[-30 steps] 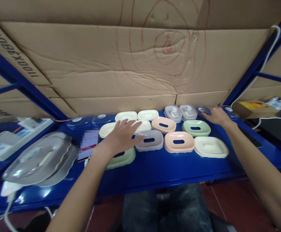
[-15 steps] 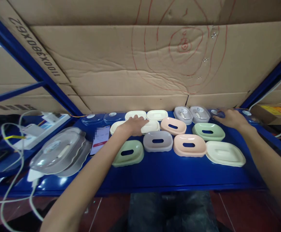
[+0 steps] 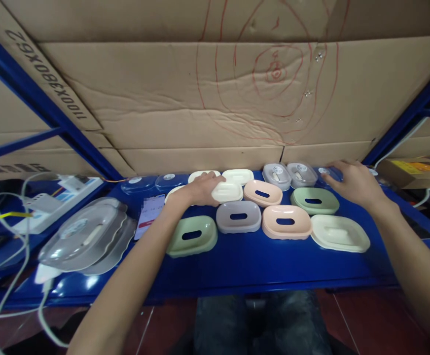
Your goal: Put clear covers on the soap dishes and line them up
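Observation:
My left hand lies palm down among the cream soap dishes at the back. Its thumb and fingers are apart at the left edge of a cream dish, and it covers part of another cream dish. At the back right, my right hand has its thumb and forefinger spread around a clear lid, which it partly hides. Whether the fingertips press on the lid cannot be made out. Nearest to that hand stand a green slotted dish and a cream oval piece.
Peach dishes, a grey dish and another green dish sit on the blue shelf. Grey translucent lids, a phone and a power strip with cables lie left. Cardboard closes the back.
My right thumb and forefinger have spread wider at the clear lid, and the hand has shifted slightly right against the shelf. My left hand stays by the cream dishes. The view has shifted slightly.

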`<state>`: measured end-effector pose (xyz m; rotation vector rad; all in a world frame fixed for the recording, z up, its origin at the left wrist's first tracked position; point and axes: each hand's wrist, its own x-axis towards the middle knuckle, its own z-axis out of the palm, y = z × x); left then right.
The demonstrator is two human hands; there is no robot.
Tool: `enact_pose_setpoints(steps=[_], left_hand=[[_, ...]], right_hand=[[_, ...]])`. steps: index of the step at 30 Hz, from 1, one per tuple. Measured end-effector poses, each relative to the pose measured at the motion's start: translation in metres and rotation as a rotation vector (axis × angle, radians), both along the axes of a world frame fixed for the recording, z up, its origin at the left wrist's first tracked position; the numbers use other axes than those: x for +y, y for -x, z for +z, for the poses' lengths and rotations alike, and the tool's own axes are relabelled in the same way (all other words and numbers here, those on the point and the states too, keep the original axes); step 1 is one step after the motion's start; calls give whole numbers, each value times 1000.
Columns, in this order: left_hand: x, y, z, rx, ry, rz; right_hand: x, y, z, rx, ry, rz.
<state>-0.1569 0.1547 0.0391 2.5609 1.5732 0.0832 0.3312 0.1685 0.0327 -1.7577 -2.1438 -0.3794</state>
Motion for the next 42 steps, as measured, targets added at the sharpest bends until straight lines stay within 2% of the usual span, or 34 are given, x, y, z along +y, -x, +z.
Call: enact_pose_setpoints(steps=[4, 8, 10, 12, 16, 18, 21, 27, 31, 34, 40, 42], left_hand=[[-5, -1, 17, -104, -39, 0], [-21, -7, 36, -246, -176, -25], [-32, -11, 40, -325, -257, -12], [-42, -14, 37, -414, -354, -7], [-57, -21, 20, -590, -555, 12], [-62, -26, 15, -633, -612, 18], [-68, -32, 14, -670, -657, -6], [-65, -30, 9, -861, -723, -42], [-55, -28, -1, -1126, -530, -53], [-50, -31, -7, -1254, -394, -34], [-42, -33, -14, -1411, -199, 151], [-41, -31, -15, -1435, -131, 198]], right_hand=[[-38, 42, 22, 140, -48, 278], [-66, 104, 30, 164, 97, 629], [-73, 137, 24, 122, 161, 763], [-76, 167, 10, 81, 185, 844], [-77, 204, -23, 17, 105, 861], [-78, 209, -35, -20, 67, 853], [-79, 209, -44, -44, 54, 838], [-80, 206, -38, -4, 89, 860], [-83, 200, -29, 198, 165, 794], [-81, 189, -21, 350, 163, 718], [-66, 163, -6, 805, 140, 654], [-59, 157, -5, 968, 90, 612]])
